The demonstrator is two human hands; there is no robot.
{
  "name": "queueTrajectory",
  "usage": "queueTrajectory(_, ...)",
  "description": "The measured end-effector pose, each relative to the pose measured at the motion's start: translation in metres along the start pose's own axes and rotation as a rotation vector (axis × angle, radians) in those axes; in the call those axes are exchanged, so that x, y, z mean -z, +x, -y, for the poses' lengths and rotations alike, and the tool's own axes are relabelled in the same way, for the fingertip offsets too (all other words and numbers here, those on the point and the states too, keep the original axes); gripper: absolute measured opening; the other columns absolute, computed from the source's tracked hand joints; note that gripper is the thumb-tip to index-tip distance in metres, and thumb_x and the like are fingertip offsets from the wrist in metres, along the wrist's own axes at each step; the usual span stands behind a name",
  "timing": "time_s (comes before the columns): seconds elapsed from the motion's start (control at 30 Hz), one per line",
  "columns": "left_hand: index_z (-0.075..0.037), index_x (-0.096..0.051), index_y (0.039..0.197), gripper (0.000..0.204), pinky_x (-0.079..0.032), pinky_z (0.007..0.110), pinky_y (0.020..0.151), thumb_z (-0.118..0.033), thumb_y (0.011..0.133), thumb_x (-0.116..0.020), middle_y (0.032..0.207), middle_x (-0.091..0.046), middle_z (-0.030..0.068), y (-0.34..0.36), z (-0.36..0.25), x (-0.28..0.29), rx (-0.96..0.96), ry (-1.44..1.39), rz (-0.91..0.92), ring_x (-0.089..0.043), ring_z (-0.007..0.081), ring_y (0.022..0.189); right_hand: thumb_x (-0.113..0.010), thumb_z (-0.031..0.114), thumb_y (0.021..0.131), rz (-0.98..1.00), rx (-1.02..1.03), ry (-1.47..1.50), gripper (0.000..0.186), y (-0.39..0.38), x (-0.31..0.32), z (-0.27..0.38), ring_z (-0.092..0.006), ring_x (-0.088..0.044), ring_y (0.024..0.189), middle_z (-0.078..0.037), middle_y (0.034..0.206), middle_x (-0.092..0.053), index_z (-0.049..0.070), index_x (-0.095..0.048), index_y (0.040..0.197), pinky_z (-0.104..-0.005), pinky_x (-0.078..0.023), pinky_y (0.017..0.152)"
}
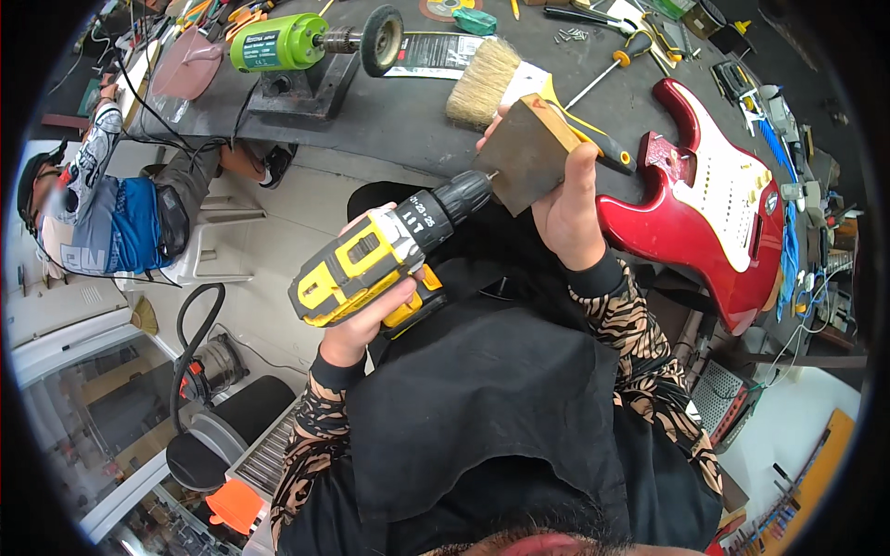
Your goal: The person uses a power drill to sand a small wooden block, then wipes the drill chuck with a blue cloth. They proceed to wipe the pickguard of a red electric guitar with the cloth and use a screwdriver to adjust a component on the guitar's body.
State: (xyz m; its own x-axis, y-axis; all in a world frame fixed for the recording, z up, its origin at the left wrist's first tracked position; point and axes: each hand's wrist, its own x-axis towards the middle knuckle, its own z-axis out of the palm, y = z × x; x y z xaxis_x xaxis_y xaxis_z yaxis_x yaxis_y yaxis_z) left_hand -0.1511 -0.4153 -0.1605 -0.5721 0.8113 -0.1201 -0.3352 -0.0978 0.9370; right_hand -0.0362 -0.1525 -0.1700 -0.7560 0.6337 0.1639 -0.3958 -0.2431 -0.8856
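1. Left hand (363, 320): grip wrapped tight around the handle of a yellow-and-black cordless drill (380, 259), held in the air above the person's lap, short of the table edge.
2. Drill points up and to the right; its black chuck sits just beside the lower left face of a flat, square brown wooden block (527, 153). The bit tip meets the block's edge; how far it has entered I cannot tell.
3. Right hand (567, 218): grip pinches the wooden block, thumb on the right edge, fingers (491, 130) curled behind the top left corner. Block is tilted, held in the air over the near edge of the dark grey table (399, 116).
4. On the table just behind the block: a wide pale-bristled brush (484, 82) and a screwdriver with black-and-yellow handle (612, 153), partly hidden by the hand.
5. Right of the hand, a glossy red electric guitar body with white pickguard (714, 199) lies on the table, near but not touching the hand.
6. Far left of the table: a green-bodied bench grinder with a dark wheel (311, 42).
7. Another person in a blue top (111, 218) sits at left, well apart from the work.
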Motion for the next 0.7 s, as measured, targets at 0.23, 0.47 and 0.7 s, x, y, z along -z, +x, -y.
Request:
queueTrajectory(0.23,-0.005,-0.049,0.163,0.081,-0.060,0.033,0.100,0.004,0.090,-0.082,0.143,-0.067,0.0105,0.006,0.007,0.004,-0.066,0.198,-0.035,-0.072,0.0183,0.119,-0.049,0.094,0.098,0.059,-0.020,-0.020,0.111,0.000,0.007,0.003,-0.0256,-0.067,0.131,-0.011,0.148,-0.064,0.003,-0.049,0.162,-0.0411,-0.053,0.113)
queueTrajectory(0.47,-0.003,-0.051,0.160,0.077,-0.054,0.035,0.104,0.000,0.090,-0.081,0.141,-0.063,0.0106,0.006,0.005,-0.004,-0.035,0.169,-0.065,-0.066,0.0189,0.119,-0.048,0.097,0.096,0.048,-0.015,-0.063,0.113,0.003,0.008,0.004,-0.0229,-0.067,0.130,-0.011,0.141,-0.067,0.002,-0.052,0.159,-0.0393,-0.053,0.111)
queueTrajectory(0.7,0.001,-0.061,0.142,0.049,-0.049,0.030,0.073,-0.006,0.095,-0.073,0.097,-0.067,0.0094,0.007,0.012,0.007,-0.096,0.286,-0.024,-0.061,0.0159,0.078,-0.048,0.096,0.097,0.049,-0.023,-0.076,0.111,0.003,0.010,0.006,-0.0223,-0.068,0.126,-0.012,0.135,-0.069,0.002,-0.054,0.156,-0.0384,-0.053,0.110)
